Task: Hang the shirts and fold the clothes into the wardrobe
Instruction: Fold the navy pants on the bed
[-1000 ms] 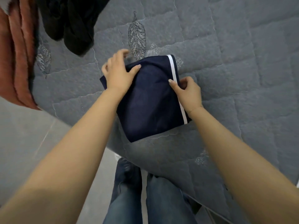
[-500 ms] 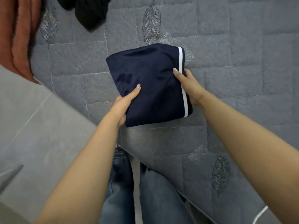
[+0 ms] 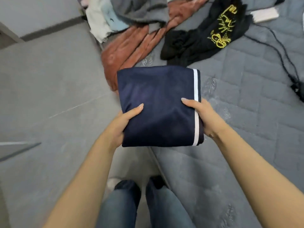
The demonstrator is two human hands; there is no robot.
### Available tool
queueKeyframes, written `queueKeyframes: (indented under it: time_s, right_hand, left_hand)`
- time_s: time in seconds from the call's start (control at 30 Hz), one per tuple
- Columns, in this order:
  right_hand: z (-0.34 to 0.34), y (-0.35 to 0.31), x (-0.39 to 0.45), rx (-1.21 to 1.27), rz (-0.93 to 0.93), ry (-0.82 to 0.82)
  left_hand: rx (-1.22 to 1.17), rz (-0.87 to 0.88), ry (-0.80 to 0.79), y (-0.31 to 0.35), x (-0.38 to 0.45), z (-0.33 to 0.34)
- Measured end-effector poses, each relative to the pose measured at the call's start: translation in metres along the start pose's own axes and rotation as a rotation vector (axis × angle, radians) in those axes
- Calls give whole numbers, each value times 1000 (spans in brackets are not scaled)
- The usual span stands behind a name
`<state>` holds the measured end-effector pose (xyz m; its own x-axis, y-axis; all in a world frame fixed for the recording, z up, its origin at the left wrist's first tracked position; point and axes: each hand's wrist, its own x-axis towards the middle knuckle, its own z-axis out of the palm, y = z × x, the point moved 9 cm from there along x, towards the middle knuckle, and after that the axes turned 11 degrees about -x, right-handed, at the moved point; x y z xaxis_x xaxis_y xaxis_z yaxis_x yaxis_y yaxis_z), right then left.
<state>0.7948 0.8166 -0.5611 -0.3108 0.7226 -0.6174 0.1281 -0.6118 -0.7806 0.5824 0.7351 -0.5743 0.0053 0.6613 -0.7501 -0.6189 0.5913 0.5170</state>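
A folded navy garment [image 3: 158, 102] with a white stripe down its right edge is held up in front of me, off the bed. My left hand [image 3: 122, 124] grips its lower left edge, thumb on top and fingers underneath. On the right edge, my right hand [image 3: 201, 116] grips it by the stripe in the same way. Unfolded clothes lie further back on the bed: a rust-coloured garment [image 3: 130, 46], a black shirt with a yellow print [image 3: 207, 33], and a grey and pale pile [image 3: 125, 12].
The grey quilted bed [image 3: 246, 129] fills the right side; grey tiled floor [image 3: 49, 96] is to the left. A black cable [image 3: 283, 58] runs across the bed at the right. My legs in jeans [image 3: 144, 206] stand by the bed's edge.
The folded garment has been lifted off the bed and pulled towards me. My left hand went from its far corner to its near left edge. The view has swung left towards the clothes pile.
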Motion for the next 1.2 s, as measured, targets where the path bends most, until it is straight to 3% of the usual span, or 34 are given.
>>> queueKeyframes:
  time_s: [0.13, 0.37, 0.77, 0.83, 1.07, 1.2]
  right_hand:
    - [123, -65, -24, -170, -102, -145]
    - [358, -121, -96, -426, -227, -415]
    - [764, -185, -224, -611, -355, -1127]
    - [803, -189, -239, -626, -368, -1207]
    - [976, -216, -361, -683, -394, -1731]
    - [1044, -237, -425, -691, -439, -1896]
  left_hand:
    - [-28, 122, 33, 69, -88, -68]
    - [-159, 394, 244, 161, -275, -216]
    - [-569, 869, 775, 224, -565, -425]
    - [-611, 919, 823, 231, -593, -437]
    - [-688, 1176, 1212, 256, -749, -466]
    - [-713, 1261, 1327, 273, -818, -474]
